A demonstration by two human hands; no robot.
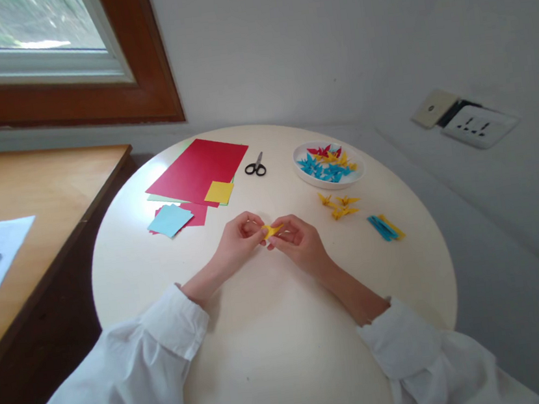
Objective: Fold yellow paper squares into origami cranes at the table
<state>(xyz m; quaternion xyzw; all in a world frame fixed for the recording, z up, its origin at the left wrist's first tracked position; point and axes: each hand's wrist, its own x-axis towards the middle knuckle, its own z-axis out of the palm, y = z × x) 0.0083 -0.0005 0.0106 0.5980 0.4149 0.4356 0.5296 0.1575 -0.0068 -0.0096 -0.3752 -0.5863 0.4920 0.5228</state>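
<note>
Between my two hands, over the middle of the round white table [267, 346], is a small yellow folded paper crane [272, 231]. My left hand [242, 237] pinches its left side with thumb and fingers. On its other side my right hand [299, 239] grips it the same way. Fingertips hide part of the paper. Just right of my right hand lie several finished yellow paper cranes [339, 205]. Beyond them a white round dish [332, 184] holds blue, yellow and red cranes [326, 163].
Black-handled scissors [255, 167] lie near the far edge. To their left are red paper sheets [199, 168], a yellow square [220, 192] and light blue squares [170, 220]. Folded blue and yellow strips [385, 228] rest at right. A wooden desk [50, 173] stands left.
</note>
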